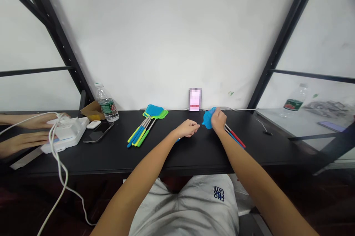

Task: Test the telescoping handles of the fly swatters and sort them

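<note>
My right hand [218,120] is closed around the blue head of a fly swatter [207,118] at the back middle of the black table [194,154]. Under that hand lie more swatters with red and blue handles [235,138]. My left hand [188,129] is curled in a loose fist just left of the blue head; a blue tip shows beneath the wrist, and I cannot make out what the fingers hold. A bundle of swatters [146,127] with blue, yellow and green handles lies further left.
A water bottle [107,103], a black phone [98,133], a white earbud case [93,124] and a white box with cables [65,132] sit at the left, where another person's hands [24,132] rest. A small pink device [195,99] leans on the wall. Black shelf frames flank the table.
</note>
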